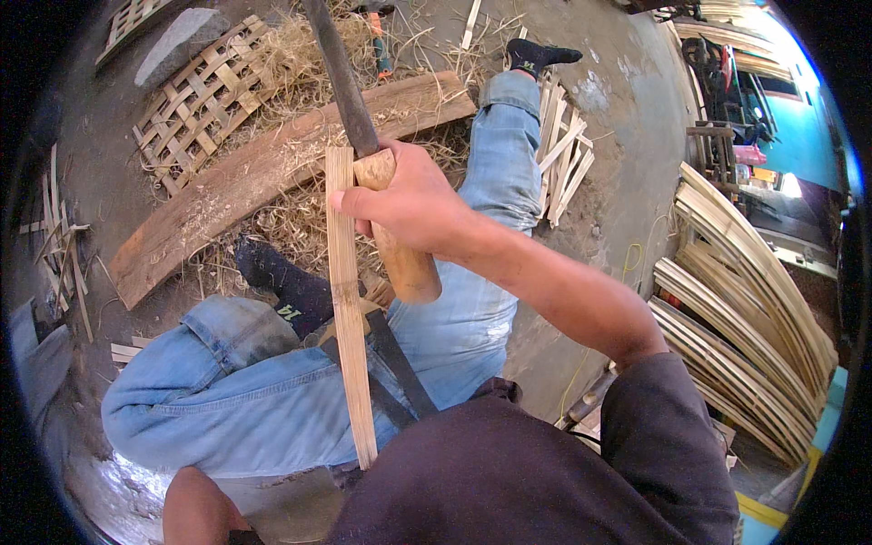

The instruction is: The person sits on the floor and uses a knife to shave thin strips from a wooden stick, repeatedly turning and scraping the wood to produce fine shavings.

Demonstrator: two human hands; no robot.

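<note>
Strip: a long, flat, pale-yellow bamboo strip (350, 309) stood nearly upright before the seated person, its top end level with the knife hand, its lower end hidden behind the dark shirt at the lap.
Knife: a long dark-bladed knife with a rounded pale wooden handle (400, 245) lay just beside the strip's upper end, blade (341, 73) running up and away from the person.
Right hand: the right hand (413, 200) was wrapped tight on the handle, fingers clamped together around it, one fingertip touching the strip's edge near its top.
Left hand: only the left forearm (195, 504) showed at the lower edge; the hand itself was hidden, so its fingers could not be judged.
Judged technique: the blade appeared to want to stay in line with the strip's grain, with the hidden hand kept clear below the edge; a sideways twist would likely let the cut wander out of the strip.
Legs: blue denim trousers (272, 391) and dark socks (282, 282) lay beneath the work.
Surroundings: a worn wooden plank (227, 186) and a woven bamboo lattice panel (195, 104) rested among dry shavings; stacked curved bamboo slats (754, 327) lay well apart at the right.
</note>
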